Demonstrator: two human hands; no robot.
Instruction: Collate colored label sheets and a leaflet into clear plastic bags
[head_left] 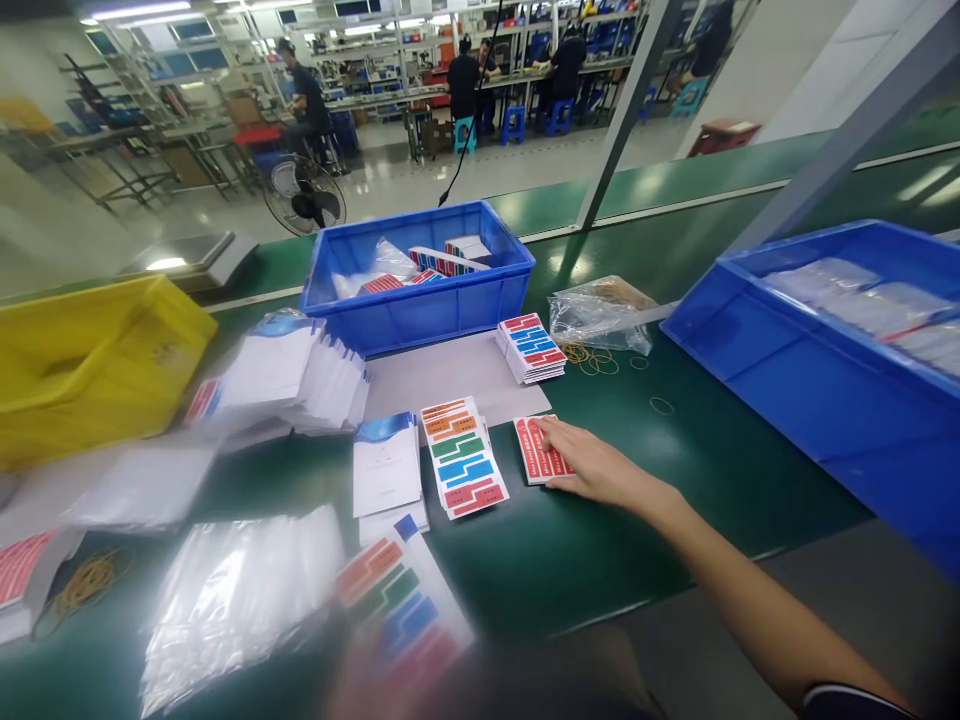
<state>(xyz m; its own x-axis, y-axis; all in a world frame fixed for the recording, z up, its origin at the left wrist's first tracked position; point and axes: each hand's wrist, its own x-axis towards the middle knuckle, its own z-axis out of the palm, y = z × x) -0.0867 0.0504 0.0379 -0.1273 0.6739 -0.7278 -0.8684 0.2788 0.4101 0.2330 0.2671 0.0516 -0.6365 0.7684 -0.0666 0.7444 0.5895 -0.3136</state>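
Observation:
My right hand (596, 463) is at a stack of red-and-white printed cards (534, 455), fingers on its top and thumb at the near edge, closed on the cards. Low in the view my left hand (360, 665), smeared by motion, holds a colour-patterned sheet (409, 600), tilted, with a white and blue-cornered paper against it. Between the hands lie a pile of similar patterned sheets (465, 460) and a pile of white booklets (386, 470) with blue tops. Behind them, a banded stack of patterned sheets (531, 348) sits on a pale board (450, 375).
A blue bin (420, 310) stands at the back, another blue bin (817, 400) at right, a yellow bin (97, 360) at left. Clear plastic sleeves (232, 590), fanned booklets (292, 375), rubber bands (592, 358) and a plastic bag (600, 310) lie on the green table (720, 480).

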